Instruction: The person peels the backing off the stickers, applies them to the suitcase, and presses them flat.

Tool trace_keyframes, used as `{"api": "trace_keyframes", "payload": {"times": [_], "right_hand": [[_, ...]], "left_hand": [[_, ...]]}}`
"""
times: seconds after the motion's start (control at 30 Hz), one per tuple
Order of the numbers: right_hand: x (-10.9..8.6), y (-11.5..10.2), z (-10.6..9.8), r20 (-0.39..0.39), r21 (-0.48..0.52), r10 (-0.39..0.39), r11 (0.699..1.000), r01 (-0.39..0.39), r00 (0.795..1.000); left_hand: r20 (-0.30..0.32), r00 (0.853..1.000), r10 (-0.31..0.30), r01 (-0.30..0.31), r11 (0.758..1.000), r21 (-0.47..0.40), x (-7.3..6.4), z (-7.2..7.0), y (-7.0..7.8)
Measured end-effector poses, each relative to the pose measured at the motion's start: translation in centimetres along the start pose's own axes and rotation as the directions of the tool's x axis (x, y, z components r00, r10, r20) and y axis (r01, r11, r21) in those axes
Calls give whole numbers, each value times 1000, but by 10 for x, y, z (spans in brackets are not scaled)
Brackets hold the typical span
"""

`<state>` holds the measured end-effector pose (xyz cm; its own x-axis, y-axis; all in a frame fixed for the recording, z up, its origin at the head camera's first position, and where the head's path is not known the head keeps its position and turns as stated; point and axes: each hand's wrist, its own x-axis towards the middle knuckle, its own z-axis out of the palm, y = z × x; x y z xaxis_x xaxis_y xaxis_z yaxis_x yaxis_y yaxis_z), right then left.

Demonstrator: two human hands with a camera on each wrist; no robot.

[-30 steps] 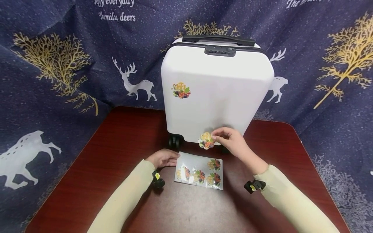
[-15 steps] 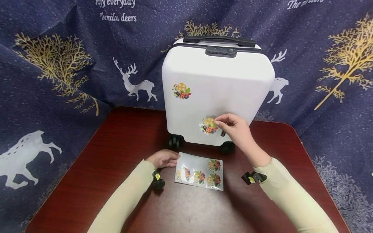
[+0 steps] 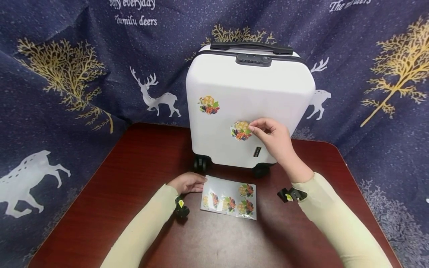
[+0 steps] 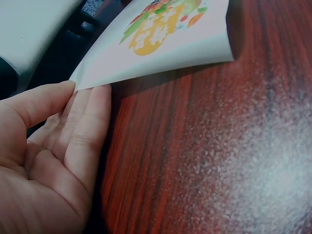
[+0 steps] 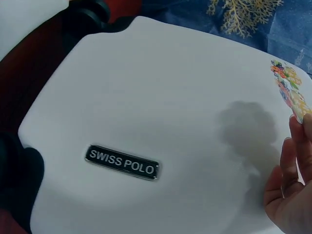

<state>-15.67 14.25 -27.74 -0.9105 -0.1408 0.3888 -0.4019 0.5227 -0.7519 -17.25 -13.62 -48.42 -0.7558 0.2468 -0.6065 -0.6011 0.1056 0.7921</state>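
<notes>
In the head view my right hand (image 3: 275, 140) pinches the edge of a fruit-print sticker (image 3: 240, 131) between thumb and fingertips. It holds the sticker in front of the white suitcase (image 3: 254, 100); the right wrist view shows a shadow on the shell, with sticker and fingers apart from that surface. A similar sticker (image 3: 208, 105) is stuck on the suitcase's upper left. Down on the table, my left hand (image 3: 187, 182) pinches the upper left corner of a sticker sheet (image 3: 222, 186), thumb over fingers in the left wrist view. Several fruit stickers are on this sheet.
The suitcase stands on black wheels (image 3: 200, 163) at the back of the dark red table (image 3: 134, 163). A "SWISS POLO" badge (image 5: 122, 162) sits low on its front. Behind hangs a blue cloth (image 3: 110, 56) with deer and trees.
My right hand has risen with the sticker from the suitcase's lower edge to around the middle of its front, uncovering the badge. The left hand and the sheet have stayed in place.
</notes>
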Motion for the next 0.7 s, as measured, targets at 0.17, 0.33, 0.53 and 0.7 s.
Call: {"api": "trace_keyframes", "payload": {"times": [0.17,0.33,0.53,0.7], "right_hand": [[5,-6,-2,-4,-15,-16,1000,16,1000],[8,-11,-4,-12,-33,-32,999,31,999],[11,-16,-6,-77,-54,-61,997,57,995],[15,-22,-7,-122,-78,-87,994,78,989]], "left_hand": [[-2,1000,-1,1,1000,-4,0,0,0],[-3,1000,-6,6,1000,-7,0,0,0],[-4,1000,-13,13,1000,-12,1,0,0],[-5,1000,-13,13,1000,-15,1,0,1]]}}
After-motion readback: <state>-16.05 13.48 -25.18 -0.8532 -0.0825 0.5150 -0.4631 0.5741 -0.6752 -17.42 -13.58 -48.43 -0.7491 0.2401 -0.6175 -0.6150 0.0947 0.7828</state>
